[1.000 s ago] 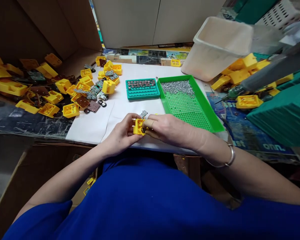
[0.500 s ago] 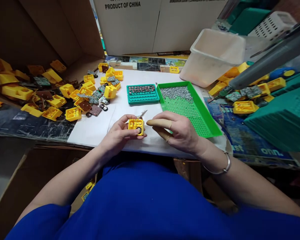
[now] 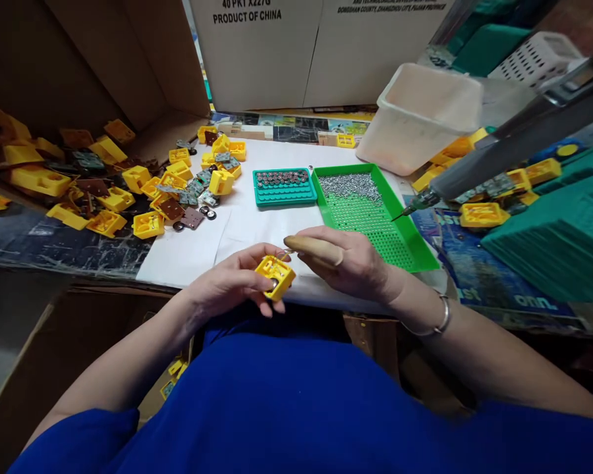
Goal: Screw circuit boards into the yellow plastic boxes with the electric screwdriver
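Fingers (image 3: 257, 282) of the left hand (image 3: 227, 283) grasp a yellow case (image 3: 285, 285) — tilted, just below the frame's centre — a cell (image 3: 275, 284) inside. Fingers of the right hand (image 3: 348, 260) are at its upper edge; whether they pinch anything, I cannot tell. A teal tray (image 3: 286, 199) sits above centre, a green tray (image 3: 420, 245) right of centre.

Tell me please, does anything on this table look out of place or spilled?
One small round metal piece lies alone on the white paper, beyond the neighbouring corners of the teal tray and green tray. Similar pieces sit in rows in the teal tray, so it may be stray.
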